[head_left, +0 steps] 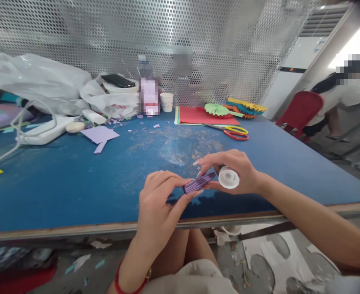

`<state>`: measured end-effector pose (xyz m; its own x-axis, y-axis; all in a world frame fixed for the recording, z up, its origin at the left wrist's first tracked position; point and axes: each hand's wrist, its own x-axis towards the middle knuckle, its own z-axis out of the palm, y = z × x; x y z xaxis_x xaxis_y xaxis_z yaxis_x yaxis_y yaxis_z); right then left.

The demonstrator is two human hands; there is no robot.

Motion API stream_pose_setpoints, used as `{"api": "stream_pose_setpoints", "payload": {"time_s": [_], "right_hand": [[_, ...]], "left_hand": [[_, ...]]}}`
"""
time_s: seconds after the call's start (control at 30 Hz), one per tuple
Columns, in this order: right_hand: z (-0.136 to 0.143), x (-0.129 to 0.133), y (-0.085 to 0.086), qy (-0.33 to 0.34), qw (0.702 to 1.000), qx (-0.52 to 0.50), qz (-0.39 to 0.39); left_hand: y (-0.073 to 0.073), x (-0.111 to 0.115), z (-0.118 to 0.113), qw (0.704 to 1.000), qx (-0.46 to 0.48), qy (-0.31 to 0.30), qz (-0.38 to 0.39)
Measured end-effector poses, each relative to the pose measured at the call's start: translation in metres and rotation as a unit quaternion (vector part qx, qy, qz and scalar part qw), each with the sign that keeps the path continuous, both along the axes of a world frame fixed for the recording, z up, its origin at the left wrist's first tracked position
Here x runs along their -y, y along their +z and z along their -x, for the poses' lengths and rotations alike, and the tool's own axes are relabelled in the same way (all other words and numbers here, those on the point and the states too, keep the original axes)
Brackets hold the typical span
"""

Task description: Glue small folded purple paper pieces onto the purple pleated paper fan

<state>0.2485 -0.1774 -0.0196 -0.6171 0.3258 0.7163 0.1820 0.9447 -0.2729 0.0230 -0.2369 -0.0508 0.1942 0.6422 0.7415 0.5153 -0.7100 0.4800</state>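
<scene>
My left hand (163, 200) pinches a narrow purple accordion-folded paper strip (198, 183) between thumb and fingers, above the front part of the blue table. The pleats are pressed together and face up toward me. My right hand (236, 169) is curled around a white plastic bottle (229, 178), whose round hollow end points at me. Its other end is hidden behind the fingers. The right fingertips are close around the strip's far right end; whether they also grip it I cannot tell.
Red paper sheets (195, 116), a green pleated fan (217, 109) and scissors (236, 132) lie at the back right. Purple paper (98, 134), a power strip (49, 130), a phone (149, 96) and a paper cup (166, 102) are further left. A person sits far right.
</scene>
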Motion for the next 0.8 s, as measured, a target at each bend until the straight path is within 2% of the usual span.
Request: {"api": "stream_pose_setpoints", "payload": {"time_s": [0.47, 0.8], "right_hand": [[0.0039, 0.0002, -0.0069, 0.044, 0.999, 0.017, -0.013], [0.0021, 0.0069, 0.0024, 0.030, 0.999, -0.004, 0.013]], "left_hand": [[-0.0030, 0.0031, 0.0054, 0.999, 0.014, -0.011, -0.045], [0.0029, -0.0030, 0.0009, 0.992, 0.088, -0.039, 0.078]]}}
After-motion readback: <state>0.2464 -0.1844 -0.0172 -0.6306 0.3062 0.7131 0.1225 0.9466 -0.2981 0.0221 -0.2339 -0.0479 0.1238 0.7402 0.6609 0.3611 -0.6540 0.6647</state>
